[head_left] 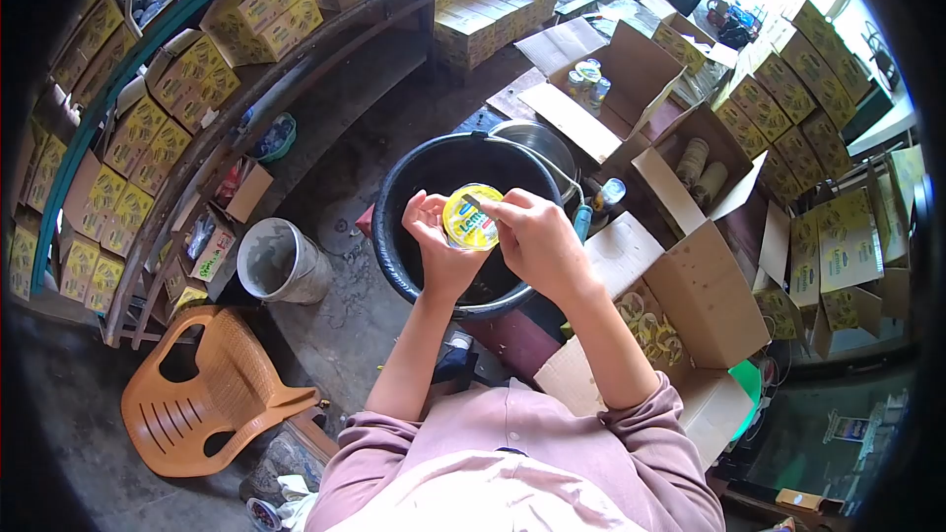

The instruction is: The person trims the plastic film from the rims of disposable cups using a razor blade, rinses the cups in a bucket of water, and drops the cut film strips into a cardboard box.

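Note:
My left hand [434, 241] cups a small round cup [473, 227] with a yellow printed lid, its fingers around the side. The lid faces up toward me. My right hand [542, 241] is closed at the lid's right edge, pinching a small flat grey blade-like piece [474, 201] that lies across the lid; its exact kind cannot be made out. Both hands are above a large black bucket [387, 261]. To the right of the bucket is a tool with a blue handle [582, 224], beside a small upright cup [612, 191].
An open carton [714, 296] holding yellow lids or labels stands at my right. Farther off, another open carton [631, 69] contains several cups. A grey bucket [284, 261] and an orange plastic chair [212, 389] stand at left. Yellow cartons [143, 138] fill the shelves.

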A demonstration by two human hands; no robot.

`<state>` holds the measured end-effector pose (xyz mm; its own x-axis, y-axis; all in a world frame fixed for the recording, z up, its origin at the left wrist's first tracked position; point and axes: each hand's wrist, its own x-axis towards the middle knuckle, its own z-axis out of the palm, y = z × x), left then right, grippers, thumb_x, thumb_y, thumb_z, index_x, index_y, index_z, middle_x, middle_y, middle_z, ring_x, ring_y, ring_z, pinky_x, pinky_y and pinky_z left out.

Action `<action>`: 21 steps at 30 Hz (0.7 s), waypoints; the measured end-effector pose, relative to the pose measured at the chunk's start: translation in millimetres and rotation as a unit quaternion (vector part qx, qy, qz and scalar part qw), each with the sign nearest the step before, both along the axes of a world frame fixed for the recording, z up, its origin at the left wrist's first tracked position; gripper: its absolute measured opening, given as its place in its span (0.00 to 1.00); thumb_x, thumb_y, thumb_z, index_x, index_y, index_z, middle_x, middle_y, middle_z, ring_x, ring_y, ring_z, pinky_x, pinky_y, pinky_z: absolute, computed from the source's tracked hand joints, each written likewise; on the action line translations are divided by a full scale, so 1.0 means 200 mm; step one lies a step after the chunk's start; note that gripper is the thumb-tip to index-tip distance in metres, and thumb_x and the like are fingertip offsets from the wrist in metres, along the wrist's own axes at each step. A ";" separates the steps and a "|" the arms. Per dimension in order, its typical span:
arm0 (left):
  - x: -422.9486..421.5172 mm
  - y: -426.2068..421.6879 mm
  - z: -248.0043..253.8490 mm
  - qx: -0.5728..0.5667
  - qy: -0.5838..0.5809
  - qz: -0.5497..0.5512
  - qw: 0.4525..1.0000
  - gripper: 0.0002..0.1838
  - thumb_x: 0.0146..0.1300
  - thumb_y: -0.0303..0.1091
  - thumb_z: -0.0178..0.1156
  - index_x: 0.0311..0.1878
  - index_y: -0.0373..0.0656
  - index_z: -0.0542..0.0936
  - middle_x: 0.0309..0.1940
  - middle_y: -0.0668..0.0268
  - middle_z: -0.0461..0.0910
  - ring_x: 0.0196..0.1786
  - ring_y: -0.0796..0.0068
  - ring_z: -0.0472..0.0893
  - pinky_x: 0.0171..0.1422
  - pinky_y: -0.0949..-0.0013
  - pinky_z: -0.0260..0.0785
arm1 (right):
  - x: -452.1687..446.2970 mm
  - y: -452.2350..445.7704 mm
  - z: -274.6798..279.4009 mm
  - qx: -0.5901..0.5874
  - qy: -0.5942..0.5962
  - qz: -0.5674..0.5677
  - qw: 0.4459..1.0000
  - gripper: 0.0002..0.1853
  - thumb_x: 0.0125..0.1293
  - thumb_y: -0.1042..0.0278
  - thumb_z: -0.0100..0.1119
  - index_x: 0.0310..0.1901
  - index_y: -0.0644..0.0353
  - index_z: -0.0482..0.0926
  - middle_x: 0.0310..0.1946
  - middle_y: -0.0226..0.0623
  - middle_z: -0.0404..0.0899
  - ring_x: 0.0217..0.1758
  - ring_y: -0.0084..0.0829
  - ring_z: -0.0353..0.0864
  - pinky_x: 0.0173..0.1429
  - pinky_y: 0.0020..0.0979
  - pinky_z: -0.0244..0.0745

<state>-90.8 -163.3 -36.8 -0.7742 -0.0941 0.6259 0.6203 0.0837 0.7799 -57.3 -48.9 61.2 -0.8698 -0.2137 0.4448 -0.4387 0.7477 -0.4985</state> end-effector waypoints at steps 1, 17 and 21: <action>0.00 0.00 0.00 0.002 -0.003 -0.003 1.000 0.50 0.38 0.22 0.71 0.58 0.45 0.45 0.44 0.58 0.62 0.47 0.71 0.68 0.52 0.68 0.62 | 0.00 0.00 -0.01 0.003 0.000 0.003 1.000 0.12 0.52 0.83 0.52 0.38 0.63 0.78 0.30 0.44 0.75 0.31 0.44 0.77 0.36 0.36 0.73; 0.00 -0.01 -0.01 0.003 -0.001 -0.012 1.000 0.50 0.38 0.22 0.71 0.59 0.46 0.45 0.44 0.58 0.62 0.47 0.70 0.67 0.52 0.66 0.62 | 0.01 0.00 0.01 0.083 -0.058 0.010 0.995 0.13 0.48 0.83 0.50 0.37 0.66 0.79 0.31 0.46 0.74 0.35 0.45 0.76 0.40 0.38 0.72; 0.00 0.00 0.00 0.002 0.009 -0.017 1.000 0.50 0.38 0.23 0.71 0.59 0.46 0.45 0.44 0.58 0.62 0.47 0.70 0.67 0.52 0.67 0.62 | 0.00 -0.01 -0.02 0.096 -0.036 0.007 0.995 0.15 0.47 0.84 0.50 0.38 0.65 0.79 0.31 0.46 0.74 0.35 0.45 0.76 0.41 0.38 0.72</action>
<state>-89.9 -163.3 -36.1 -0.7660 -0.0692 0.6391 0.6363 0.0594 0.7692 -58.2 -51.6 56.7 -0.8937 -0.3020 0.3317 -0.4191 0.8260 -0.3770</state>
